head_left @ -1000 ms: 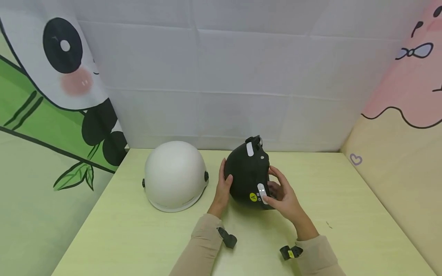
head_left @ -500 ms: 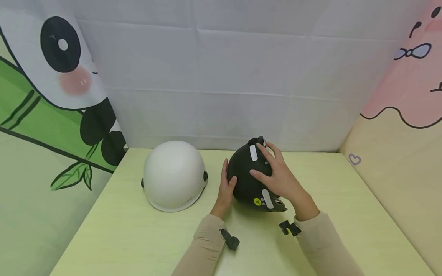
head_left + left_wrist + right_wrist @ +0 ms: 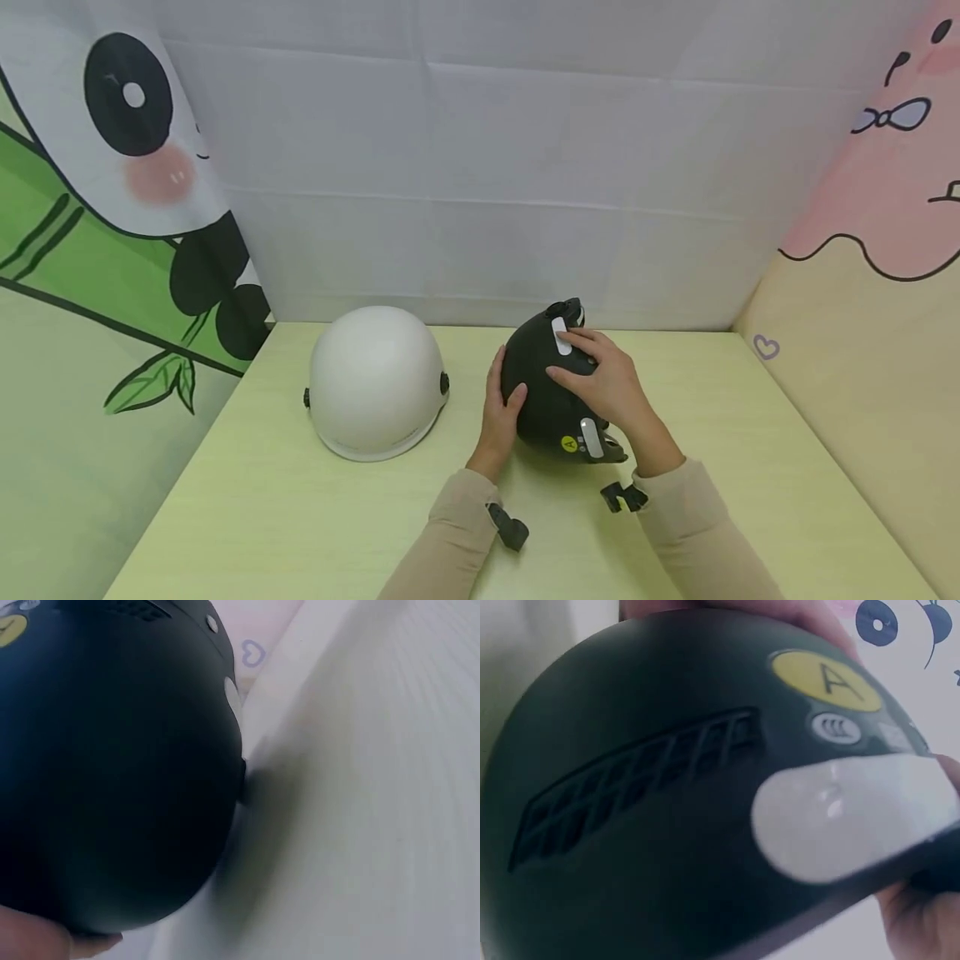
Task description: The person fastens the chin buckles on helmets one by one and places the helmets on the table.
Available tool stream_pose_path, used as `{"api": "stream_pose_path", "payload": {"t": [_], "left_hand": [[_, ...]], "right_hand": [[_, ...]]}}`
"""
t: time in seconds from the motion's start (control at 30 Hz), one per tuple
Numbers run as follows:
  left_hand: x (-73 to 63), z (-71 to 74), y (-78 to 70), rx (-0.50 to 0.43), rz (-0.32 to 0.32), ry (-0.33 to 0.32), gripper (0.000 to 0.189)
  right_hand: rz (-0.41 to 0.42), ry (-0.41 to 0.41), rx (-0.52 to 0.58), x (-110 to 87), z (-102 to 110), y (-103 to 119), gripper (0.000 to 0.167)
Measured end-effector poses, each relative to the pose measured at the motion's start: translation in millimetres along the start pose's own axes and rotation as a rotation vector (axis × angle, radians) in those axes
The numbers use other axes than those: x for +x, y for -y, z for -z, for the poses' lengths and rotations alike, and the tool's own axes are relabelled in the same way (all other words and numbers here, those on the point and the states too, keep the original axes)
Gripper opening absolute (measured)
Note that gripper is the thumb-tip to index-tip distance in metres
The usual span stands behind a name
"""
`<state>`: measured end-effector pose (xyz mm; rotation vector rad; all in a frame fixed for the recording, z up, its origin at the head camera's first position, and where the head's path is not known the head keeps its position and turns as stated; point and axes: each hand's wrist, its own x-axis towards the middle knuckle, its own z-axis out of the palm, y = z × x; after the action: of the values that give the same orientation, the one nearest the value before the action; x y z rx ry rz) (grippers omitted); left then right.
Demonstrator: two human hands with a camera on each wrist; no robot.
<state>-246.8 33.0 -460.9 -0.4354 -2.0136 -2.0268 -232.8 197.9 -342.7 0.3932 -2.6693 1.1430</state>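
Note:
A black helmet (image 3: 536,408) stands tilted on the table, its opening turned to the right. It bears white strips (image 3: 592,437) and a yellow round sticker (image 3: 569,443) with an A. My left hand (image 3: 497,425) holds its left side, thumb in front; a finger (image 3: 30,935) shows below the dark shell in the left wrist view. Near the upper white strip my right hand (image 3: 613,387) grips the right side, thumb and forefinger spread on the shell, the other fingers partly hidden. The right wrist view shows a vent grille (image 3: 641,784) close up.
Left of the black helmet sits a white helmet (image 3: 375,383), dome up, with dark side knobs. The pale table (image 3: 300,517) ends at a white cloth wall (image 3: 480,167) behind. Patterned walls flank both sides. Dark camera mounts (image 3: 510,527) hang at the sleeves.
My right hand has left the lower white strip and shifted up to the helmet's upper right side, then slightly down. The black helmet has turned a little and slid right with my left hand.

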Motion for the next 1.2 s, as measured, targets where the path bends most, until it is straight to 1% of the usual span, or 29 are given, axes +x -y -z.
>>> {"api": "stream_pose_path", "payload": {"t": [0.03, 0.07, 0.17, 0.33, 0.4, 0.47, 0.63, 0.73, 0.9, 1.03, 1.2], "left_hand": [[1.8, 0.5, 3.3, 0.027, -0.009, -0.009, 0.067], [3.0, 1.8, 1.7, 0.058, -0.015, -0.016, 0.068], [7.5, 7.1, -8.5, 0.134, -0.028, -0.024, 0.071], [14.0, 17.1, -30.0, 0.256, -0.013, 0.007, 0.076], [15.7, 20.5, -37.5, 0.308, -0.007, 0.018, 0.077], [16.8, 23.4, -43.7, 0.357, -0.002, 0.026, 0.078], [18.1, 27.5, -55.1, 0.462, -0.017, 0.044, 0.080], [18.1, 27.3, -59.6, 0.501, -0.029, 0.054, 0.080], [19.6, 22.4, -62.0, 0.551, -0.033, 0.069, 0.081], [20.0, 18.7, -62.0, 0.570, -0.030, 0.083, 0.081], [20.2, 15.9, -61.6, 0.576, -0.044, 0.085, 0.082]], "right_hand": [[-0.005, -0.009, 0.028, -0.5, -0.2, -1.2, 0.057], [-0.006, -0.019, 0.056, -0.9, -0.6, -3.1, 0.056], [-0.013, -0.050, 0.163, -2.3, -2.3, -9.1, 0.055], [-0.026, -0.102, 0.349, -4.3, -6.5, -16.5, 0.054], [-0.030, -0.126, 0.403, -5.2, -8.5, -18.0, 0.054], [-0.039, -0.143, 0.459, -6.7, -11.2, -20.2, 0.054], [-0.059, -0.185, 0.597, -11.1, -18.8, -25.5, 0.053], [-0.061, -0.214, 0.643, -13.5, -21.4, -27.1, 0.053], [-0.086, -0.227, 0.653, -18.8, -19.0, -31.3, 0.054], [-0.107, -0.232, 0.658, -22.2, -16.7, -35.2, 0.054], [-0.128, -0.251, 0.722, -25.0, -16.8, -38.7, 0.054]]}}
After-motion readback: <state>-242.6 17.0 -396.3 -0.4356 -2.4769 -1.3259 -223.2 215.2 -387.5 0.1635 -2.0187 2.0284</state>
